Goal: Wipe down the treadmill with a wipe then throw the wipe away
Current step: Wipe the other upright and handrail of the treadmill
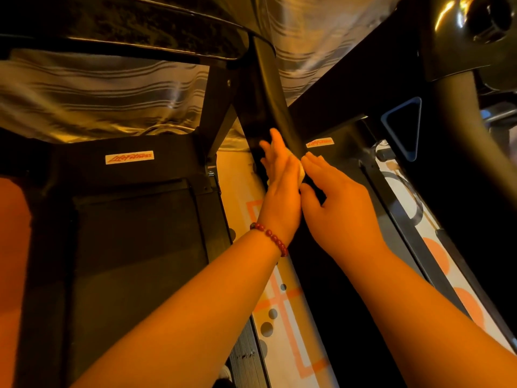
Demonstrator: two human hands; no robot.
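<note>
Pale wipe (301,172) shows only as a sliver between the two hands, pressed to the black treadmill upright (275,113) under the left hand (281,177), whose fingers (275,144) lie straight and together along it. Right hand (338,208) rests just beside, fingers (316,166) straight and close, tips touching the wipe's edge, thumb apart

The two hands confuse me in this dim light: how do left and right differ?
The left hand wears a red bead bracelet; the right hand has a bare wrist. The left hand reaches higher up the black post; the right hand sits lower. Both have straight fingers and meet at the pale wipe.
</note>
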